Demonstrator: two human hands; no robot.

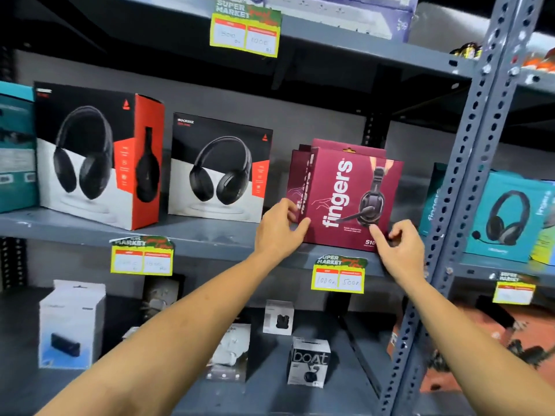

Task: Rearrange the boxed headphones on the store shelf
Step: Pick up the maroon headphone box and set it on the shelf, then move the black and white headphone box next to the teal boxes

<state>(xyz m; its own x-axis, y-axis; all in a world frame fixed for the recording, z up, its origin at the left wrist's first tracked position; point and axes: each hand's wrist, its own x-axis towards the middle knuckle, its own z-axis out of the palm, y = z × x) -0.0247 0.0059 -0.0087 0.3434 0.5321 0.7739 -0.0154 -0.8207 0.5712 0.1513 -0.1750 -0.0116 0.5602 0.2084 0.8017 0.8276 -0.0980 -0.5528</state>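
A maroon "fingers" headset box [345, 193] stands on the grey middle shelf [210, 238], with more maroon boxes stacked right behind it. My left hand [279, 229] grips its lower left corner, thumb on the front. My right hand [396, 247] pinches its lower right corner. Left of it stand two black, white and red headphone boxes, a smaller one [219, 168] and a larger one [96, 157] turned at an angle.
A perforated steel upright [456, 205] rises just right of the maroon box. Beyond it sits a teal headset box [507, 217]. Yellow price tags [339, 276] hang from shelf edges. The lower shelf holds small white boxes, among them a "boat" box [309, 361].
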